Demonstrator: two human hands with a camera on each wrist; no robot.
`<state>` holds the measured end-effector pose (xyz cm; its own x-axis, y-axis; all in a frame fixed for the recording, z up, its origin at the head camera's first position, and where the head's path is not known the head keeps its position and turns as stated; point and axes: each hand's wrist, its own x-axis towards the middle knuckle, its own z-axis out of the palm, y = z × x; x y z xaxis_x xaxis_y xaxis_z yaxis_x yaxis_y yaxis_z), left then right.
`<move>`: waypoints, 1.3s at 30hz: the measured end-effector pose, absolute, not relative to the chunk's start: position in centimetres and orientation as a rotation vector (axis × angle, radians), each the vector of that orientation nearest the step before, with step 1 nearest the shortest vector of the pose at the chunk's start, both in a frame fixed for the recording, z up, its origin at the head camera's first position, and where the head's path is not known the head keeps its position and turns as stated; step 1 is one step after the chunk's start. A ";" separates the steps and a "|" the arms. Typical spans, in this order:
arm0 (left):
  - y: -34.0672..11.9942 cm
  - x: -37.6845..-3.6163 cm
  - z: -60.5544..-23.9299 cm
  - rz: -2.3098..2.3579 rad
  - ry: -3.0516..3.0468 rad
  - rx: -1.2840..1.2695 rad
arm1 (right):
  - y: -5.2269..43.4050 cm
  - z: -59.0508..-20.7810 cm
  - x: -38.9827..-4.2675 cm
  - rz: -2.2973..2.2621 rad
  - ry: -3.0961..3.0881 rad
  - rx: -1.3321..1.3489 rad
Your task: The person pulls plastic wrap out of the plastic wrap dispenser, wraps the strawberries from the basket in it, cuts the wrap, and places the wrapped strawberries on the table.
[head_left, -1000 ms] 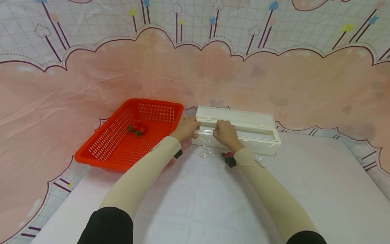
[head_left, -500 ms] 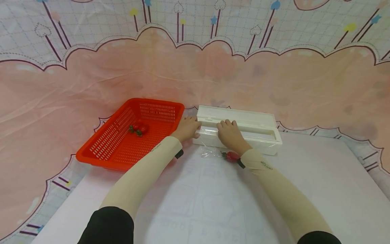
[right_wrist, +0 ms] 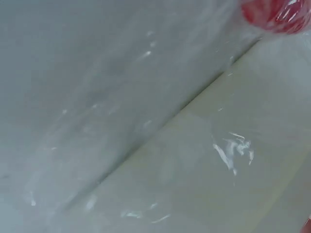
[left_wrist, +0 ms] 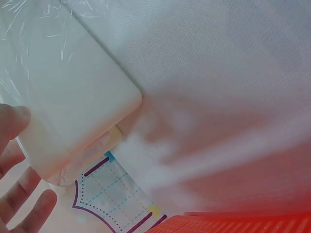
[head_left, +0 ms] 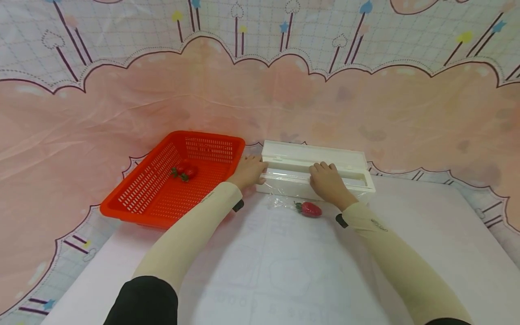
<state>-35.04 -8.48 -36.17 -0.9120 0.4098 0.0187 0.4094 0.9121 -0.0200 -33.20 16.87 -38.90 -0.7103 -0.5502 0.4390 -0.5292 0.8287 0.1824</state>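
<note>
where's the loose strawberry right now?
In the head view, the strawberry lies on the white mat just in front of the white wrap box, on clear film, right beside the right hand and its wrist.

Both forearms are covered by long, close-fitting cream sleeves [head_left: 191,228], each printed with a small dark marking near the wrist. Black upper sleeves [head_left: 142,300] are seen above them, at the elbows. A small black device [head_left: 238,205] is strapped under the left wrist, and another under the right. Both hands are bare.
</note>
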 end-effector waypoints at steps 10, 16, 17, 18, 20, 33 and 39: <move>-8.4 -35.0 -36.1 0.004 -3.069 -0.639 | 19.9 -39.3 -33.0 -0.018 -2.515 0.756; -8.4 -34.9 -36.0 -0.020 -3.084 -0.628 | 22.2 -39.4 -32.5 0.020 -2.504 0.726; -8.4 -34.9 -36.0 -0.031 -3.089 -0.624 | 22.5 -39.4 -32.4 0.024 -2.505 0.725; -8.4 -34.9 -36.1 -0.045 -3.095 -0.617 | 22.8 -39.4 -32.4 0.023 -2.508 0.726; -8.5 -34.9 -36.1 -0.056 -3.100 -0.611 | 23.2 -39.5 -32.2 0.020 -2.513 0.724; -8.3 -34.9 -36.2 0.001 -3.088 -0.623 | 24.2 -39.9 -32.1 0.093 -2.423 0.726; -8.4 -34.7 -36.0 0.008 -3.098 -0.608 | 24.1 -39.7 -32.1 0.115 -2.452 0.694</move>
